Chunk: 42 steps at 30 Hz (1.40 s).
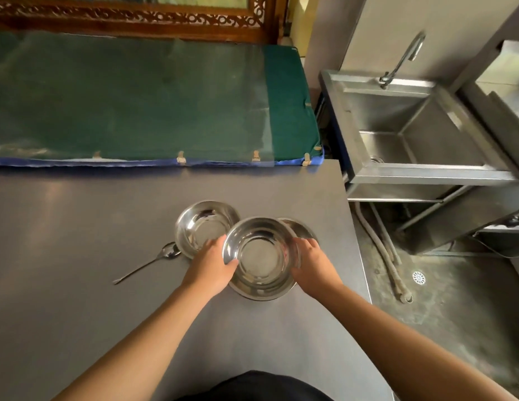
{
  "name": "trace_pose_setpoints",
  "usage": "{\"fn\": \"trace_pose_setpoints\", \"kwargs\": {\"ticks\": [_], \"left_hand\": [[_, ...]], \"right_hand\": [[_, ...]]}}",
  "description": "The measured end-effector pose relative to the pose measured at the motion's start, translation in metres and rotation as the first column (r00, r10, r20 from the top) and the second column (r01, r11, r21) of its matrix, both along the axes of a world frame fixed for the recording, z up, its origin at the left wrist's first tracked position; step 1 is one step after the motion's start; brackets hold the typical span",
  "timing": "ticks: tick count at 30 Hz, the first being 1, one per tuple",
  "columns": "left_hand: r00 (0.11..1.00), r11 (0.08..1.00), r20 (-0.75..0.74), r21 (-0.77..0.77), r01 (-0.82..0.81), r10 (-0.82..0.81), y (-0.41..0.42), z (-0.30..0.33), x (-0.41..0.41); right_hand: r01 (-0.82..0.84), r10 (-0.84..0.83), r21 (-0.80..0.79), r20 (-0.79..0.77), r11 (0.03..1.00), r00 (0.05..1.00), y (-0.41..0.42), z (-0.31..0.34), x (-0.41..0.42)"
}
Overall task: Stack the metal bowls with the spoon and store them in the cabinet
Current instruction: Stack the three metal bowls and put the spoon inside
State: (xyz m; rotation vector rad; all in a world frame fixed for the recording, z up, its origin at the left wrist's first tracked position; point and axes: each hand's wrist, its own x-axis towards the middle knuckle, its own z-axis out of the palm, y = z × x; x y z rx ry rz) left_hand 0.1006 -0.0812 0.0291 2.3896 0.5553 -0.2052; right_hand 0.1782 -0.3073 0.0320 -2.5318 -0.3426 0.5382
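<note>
Hands are both clamping one metal bowl: left hand and right hand gripping opposite rims, near the desk right edge. Spoon is lying off the left grip, handle pointing toward the near-left corner, so the left's closer.

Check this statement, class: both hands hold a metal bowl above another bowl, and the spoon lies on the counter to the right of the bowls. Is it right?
Not quite. The head view shows the spoon lying on the counter to the left of the bowls, not the right. The rest stands: the left hand and right hand hold a bowl above another bowl.
</note>
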Motion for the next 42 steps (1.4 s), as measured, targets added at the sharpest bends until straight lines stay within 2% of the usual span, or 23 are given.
{"fn": "trace_pose_setpoints", "kwargs": {"ticks": [8, 12, 27, 31, 34, 38, 42], "left_hand": [[0.995, 0.997, -0.062, -0.030, 0.078, -0.079, -0.046, -0.019, 0.049], [0.988, 0.997, -0.130, -0.005, 0.083, -0.083, -0.053, -0.030, 0.055], [0.985, 0.998, -0.172, 0.054, 0.036, -0.027, -0.065, -0.048, 0.062], [0.976, 1.000, -0.215, 0.006, 0.022, -0.020, -0.064, -0.050, 0.064], [0.970, 1.000, -0.241, -0.028, 0.007, -0.014, -0.063, -0.049, 0.064], [0.973, 0.998, -0.222, -0.003, 0.070, -0.068, -0.060, -0.047, 0.060], [0.979, 0.996, -0.183, -0.021, 0.092, -0.094, -0.052, -0.043, 0.053]], "right_hand": [[0.132, -0.132, -0.008, -0.020, 0.991, 0.991, -0.042, -0.018, 0.032], [0.135, -0.135, -0.006, -0.040, 0.991, 0.990, -0.046, -0.032, 0.043], [0.106, -0.110, -0.068, -0.062, 0.992, 0.992, -0.050, -0.066, 0.053], [0.188, -0.191, -0.039, -0.095, 0.981, 0.977, -0.050, -0.069, 0.050], [0.301, -0.299, -0.015, -0.186, 0.953, 0.936, -0.049, -0.070, 0.048], [0.367, -0.361, -0.026, -0.258, 0.930, 0.896, -0.050, -0.069, 0.041], [0.399, -0.389, -0.013, -0.251, 0.917, 0.886, -0.051, -0.065, 0.033]]}}
